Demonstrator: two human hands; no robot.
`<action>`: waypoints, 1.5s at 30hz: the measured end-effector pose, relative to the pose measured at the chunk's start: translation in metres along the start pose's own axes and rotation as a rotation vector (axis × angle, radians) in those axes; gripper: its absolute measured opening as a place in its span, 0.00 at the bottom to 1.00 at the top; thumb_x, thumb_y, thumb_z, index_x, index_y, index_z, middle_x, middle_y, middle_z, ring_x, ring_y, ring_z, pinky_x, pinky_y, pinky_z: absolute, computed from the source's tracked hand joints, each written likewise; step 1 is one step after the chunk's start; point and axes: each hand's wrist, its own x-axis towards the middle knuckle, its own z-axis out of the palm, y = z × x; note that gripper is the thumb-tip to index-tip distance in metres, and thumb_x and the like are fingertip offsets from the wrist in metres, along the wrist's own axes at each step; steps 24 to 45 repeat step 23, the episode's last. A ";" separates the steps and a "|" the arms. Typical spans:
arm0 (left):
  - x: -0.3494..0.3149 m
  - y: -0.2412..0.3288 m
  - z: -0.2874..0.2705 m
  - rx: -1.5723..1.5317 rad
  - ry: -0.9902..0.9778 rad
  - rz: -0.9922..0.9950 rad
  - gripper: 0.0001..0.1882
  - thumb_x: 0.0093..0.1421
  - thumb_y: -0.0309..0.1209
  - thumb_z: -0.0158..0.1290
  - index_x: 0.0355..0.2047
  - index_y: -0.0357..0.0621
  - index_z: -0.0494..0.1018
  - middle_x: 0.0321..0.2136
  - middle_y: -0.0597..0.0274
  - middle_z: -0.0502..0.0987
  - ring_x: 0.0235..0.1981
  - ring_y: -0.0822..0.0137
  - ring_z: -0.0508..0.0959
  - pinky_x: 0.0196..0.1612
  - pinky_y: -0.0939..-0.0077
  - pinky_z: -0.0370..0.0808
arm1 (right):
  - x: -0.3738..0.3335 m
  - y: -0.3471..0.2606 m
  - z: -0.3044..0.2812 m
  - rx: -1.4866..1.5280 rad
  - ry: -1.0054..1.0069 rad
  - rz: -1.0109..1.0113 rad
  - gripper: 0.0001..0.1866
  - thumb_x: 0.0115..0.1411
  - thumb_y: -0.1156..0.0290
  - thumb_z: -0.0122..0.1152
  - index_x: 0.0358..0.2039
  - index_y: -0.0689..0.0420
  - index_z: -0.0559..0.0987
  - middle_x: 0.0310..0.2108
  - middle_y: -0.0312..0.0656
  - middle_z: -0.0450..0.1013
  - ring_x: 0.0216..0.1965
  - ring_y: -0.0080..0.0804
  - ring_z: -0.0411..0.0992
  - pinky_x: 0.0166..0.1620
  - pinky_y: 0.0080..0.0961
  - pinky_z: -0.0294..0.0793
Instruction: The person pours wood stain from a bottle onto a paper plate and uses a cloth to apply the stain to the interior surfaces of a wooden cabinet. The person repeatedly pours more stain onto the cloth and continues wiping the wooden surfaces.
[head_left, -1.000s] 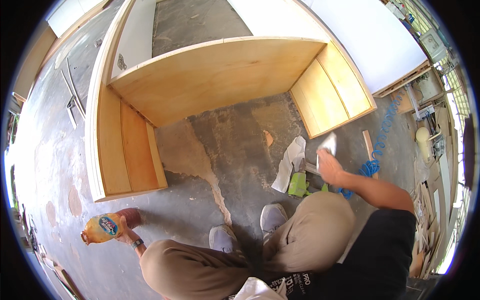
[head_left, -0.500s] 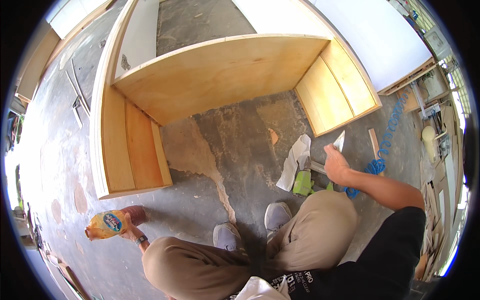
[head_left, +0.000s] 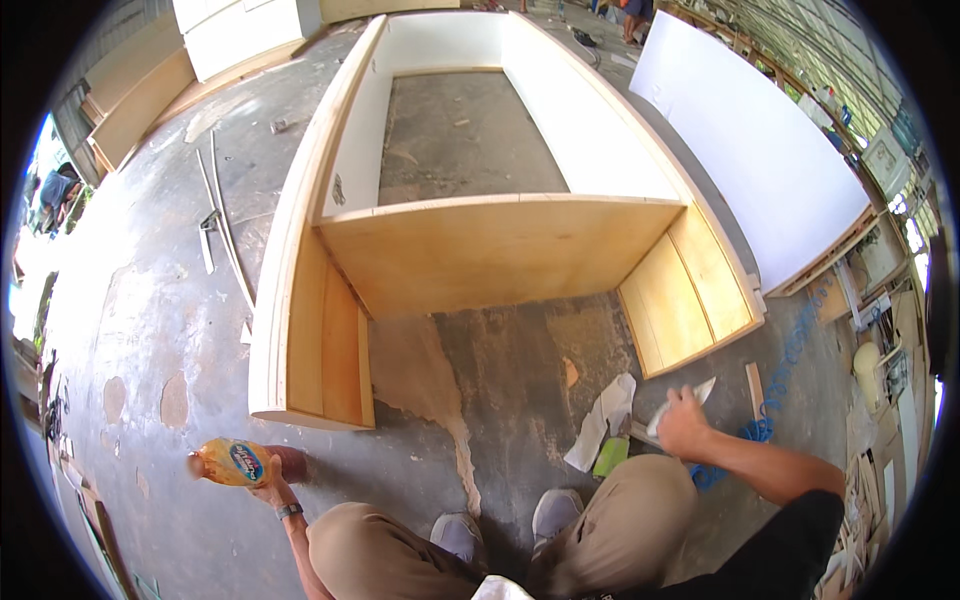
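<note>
My left hand (head_left: 268, 484) is wrapped round a clear plastic bottle (head_left: 222, 464) with a blue label and reddish-brown stuff inside, out to my left, low over the floor. My right hand (head_left: 683, 424) is closed on a folded white piece (head_left: 703, 390), cloth or paper, whose pointed end sticks out past the fingers. In front of me lies a long wooden cabinet frame (head_left: 500, 250), with a bare yellowish crosspiece and side panels at the near end and white inner faces beyond. Neither hand touches the frame.
Beside my right knee lie a crumpled white sheet (head_left: 604, 425) and a green tool (head_left: 611, 457), partly hidden by the knee. A coiled blue hose (head_left: 758, 430) and a wood strip (head_left: 754, 390) are farther right. A white panel (head_left: 750, 150) stands beyond. Thin strips (head_left: 228, 235) lie at left.
My view has tilted up, showing more of the frame's far end. My right hand has turned slightly, still holding the white piece. My left hand keeps hold of the bottle.
</note>
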 end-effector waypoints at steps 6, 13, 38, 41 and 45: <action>0.017 0.019 -0.026 0.087 -0.005 0.009 0.32 0.43 0.28 0.73 0.50 0.34 0.75 0.45 0.55 0.79 0.43 0.62 0.79 0.51 0.66 0.78 | -0.011 0.054 -0.174 1.111 0.874 0.040 0.15 0.60 0.74 0.59 0.48 0.65 0.79 0.41 0.44 0.82 0.47 0.38 0.77 0.46 0.36 0.74; -0.010 0.065 -0.017 -0.067 -0.081 0.029 0.38 0.40 0.23 0.72 0.54 0.39 0.70 0.44 0.62 0.77 0.44 0.66 0.78 0.52 0.70 0.76 | 0.004 0.044 -0.223 2.664 0.948 -0.604 0.17 0.66 0.73 0.58 0.52 0.69 0.77 0.47 0.46 0.80 0.45 0.32 0.80 0.52 0.32 0.78; -0.002 0.229 -0.083 0.130 -0.332 0.147 0.41 0.39 0.33 0.78 0.53 0.38 0.71 0.46 0.59 0.78 0.45 0.66 0.78 0.51 0.70 0.76 | -0.002 0.033 -0.266 2.721 0.830 -0.865 0.20 0.67 0.71 0.57 0.56 0.68 0.75 0.54 0.47 0.78 0.54 0.36 0.77 0.62 0.35 0.72; -0.002 0.229 -0.083 0.130 -0.332 0.147 0.41 0.39 0.33 0.78 0.53 0.38 0.71 0.46 0.59 0.78 0.45 0.66 0.78 0.51 0.70 0.76 | -0.002 0.033 -0.266 2.721 0.830 -0.865 0.20 0.67 0.71 0.57 0.56 0.68 0.75 0.54 0.47 0.78 0.54 0.36 0.77 0.62 0.35 0.72; -0.002 0.229 -0.083 0.130 -0.332 0.147 0.41 0.39 0.33 0.78 0.53 0.38 0.71 0.46 0.59 0.78 0.45 0.66 0.78 0.51 0.70 0.76 | -0.002 0.033 -0.266 2.721 0.830 -0.865 0.20 0.67 0.71 0.57 0.56 0.68 0.75 0.54 0.47 0.78 0.54 0.36 0.77 0.62 0.35 0.72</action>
